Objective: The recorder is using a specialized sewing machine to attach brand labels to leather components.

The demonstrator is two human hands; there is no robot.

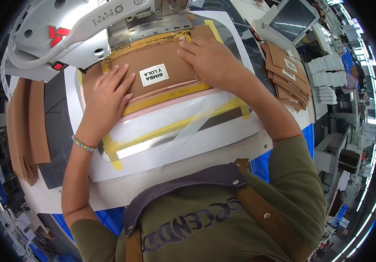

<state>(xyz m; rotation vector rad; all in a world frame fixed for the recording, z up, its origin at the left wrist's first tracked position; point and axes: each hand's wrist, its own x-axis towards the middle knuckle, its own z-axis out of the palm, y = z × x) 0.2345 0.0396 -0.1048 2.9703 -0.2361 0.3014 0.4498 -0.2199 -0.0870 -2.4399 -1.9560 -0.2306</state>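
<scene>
A brown flat piece of leather-like material [170,89] with a white label [154,75] lies in a template frame [179,92] edged with yellow tape. My left hand [107,94] rests on its left side, fingers spread and pointing away from me. On the right side lies my right hand [212,61], palm down, its fingers stretched toward the far edge of the frame. Neither hand grips anything. The frame's far edge sits just in front of the metal clamp plate [153,35] of a sewing machine [61,35].
White sheeting [188,148] with yellow tape spreads nearer to me. A pile of labelled brown pieces [286,76] lies at the right, below a screen unit [293,19]. More long brown pieces [28,126] hang at the left. The machine head overhangs the far left.
</scene>
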